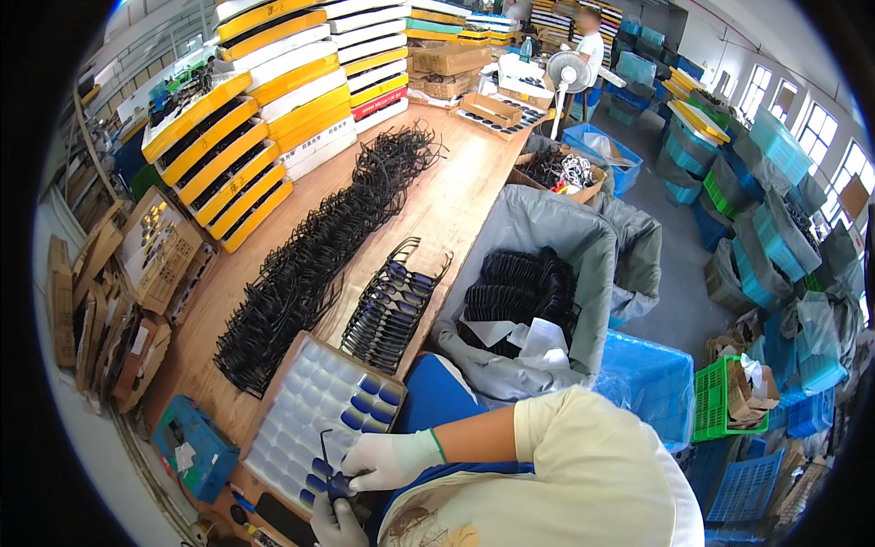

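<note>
Upper left: tall stacks of shallow yellow and white trays (310, 109). Left: upright brown cardboard cartons (118, 337), near a teal-blue box-shaped object (200, 438) with a white label. Upper right of centre: a round white fan (569, 73) near a person in a white shirt (591, 53). Right: a bright-green perforated plastic crate (711, 403) beside a blue plastic tub (688, 394); beyond, tall bright windows (818, 132).

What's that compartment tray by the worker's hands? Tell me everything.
The tray is shallow and rectangular, with a brown, cardboard-like rim and rows of pale, rounded, plastic-looking pockets. Dark blue lenses fill some on its right. It lies on the wooden table; the right hand overlaps its right edge, contact unclear.
</note>
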